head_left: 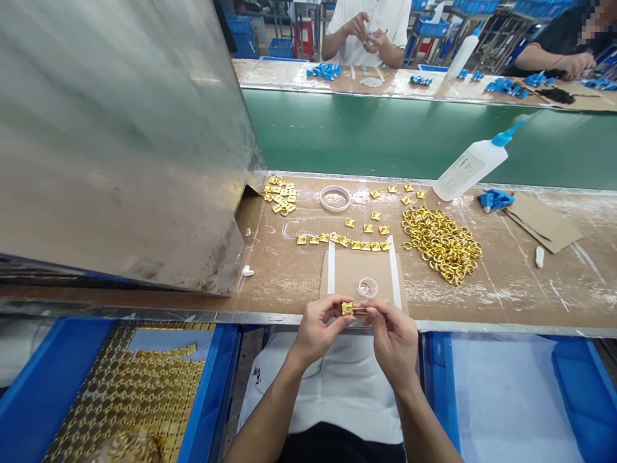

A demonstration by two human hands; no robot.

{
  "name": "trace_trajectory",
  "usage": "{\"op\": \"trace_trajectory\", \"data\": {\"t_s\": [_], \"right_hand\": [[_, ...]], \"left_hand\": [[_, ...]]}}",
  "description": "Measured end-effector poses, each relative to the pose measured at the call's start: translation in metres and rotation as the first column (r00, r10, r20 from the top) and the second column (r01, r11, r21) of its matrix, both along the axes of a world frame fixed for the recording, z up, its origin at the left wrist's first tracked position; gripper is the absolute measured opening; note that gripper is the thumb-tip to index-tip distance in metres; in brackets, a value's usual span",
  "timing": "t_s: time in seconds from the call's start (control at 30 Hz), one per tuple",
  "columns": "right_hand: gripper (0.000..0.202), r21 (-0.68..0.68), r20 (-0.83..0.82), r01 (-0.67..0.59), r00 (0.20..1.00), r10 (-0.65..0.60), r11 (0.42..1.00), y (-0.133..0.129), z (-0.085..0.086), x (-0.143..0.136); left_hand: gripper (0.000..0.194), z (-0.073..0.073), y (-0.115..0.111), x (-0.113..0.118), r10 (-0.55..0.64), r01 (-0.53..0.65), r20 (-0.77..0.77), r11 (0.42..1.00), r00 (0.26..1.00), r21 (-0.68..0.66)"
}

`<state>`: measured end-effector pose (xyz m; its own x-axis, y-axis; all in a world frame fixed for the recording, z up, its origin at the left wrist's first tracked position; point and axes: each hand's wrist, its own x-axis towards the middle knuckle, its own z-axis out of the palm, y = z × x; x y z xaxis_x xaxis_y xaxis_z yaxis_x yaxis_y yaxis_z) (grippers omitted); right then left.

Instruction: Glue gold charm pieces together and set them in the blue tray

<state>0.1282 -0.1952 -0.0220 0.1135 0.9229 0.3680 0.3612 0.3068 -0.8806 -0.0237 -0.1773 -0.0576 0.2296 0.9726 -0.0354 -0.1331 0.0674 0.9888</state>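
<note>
My left hand (314,331) pinches a small square gold piece (347,308) between thumb and fingers, just over the table's front edge. My right hand (396,341) grips a thin stick-like tool (360,310), whose tip meets or nearly meets the piece; its exact kind is too small to tell. Right behind the hands, a small clear round dish (367,287) sits on a cardboard pad (344,267) with white tape strips. Beyond it runs an uneven row of gold square pieces (355,245), with several more scattered behind. To the right lies a heap of gold rings (441,244).
A large metal housing (120,141) fills the left. White tape roll (335,198), gold-piece cluster (282,196), blue-tipped bottle (470,170) and blue clip-like object (495,200) stand farther back. Blue trays (224,386) flank me. Across a green belt (337,128), two people work.
</note>
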Motion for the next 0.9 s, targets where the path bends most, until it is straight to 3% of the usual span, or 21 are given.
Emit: {"op": "trace_trajectory", "data": {"t_s": [0.9], "right_hand": [[0.019,-0.061,-0.047,0.001,0.999,-0.004,0.998,0.0007,0.0017,-0.0013]], "left_hand": [[0.034,0.0010,0.0002,0.0008,-0.007,0.007,0.010,1.000,1.000,0.012]]}}
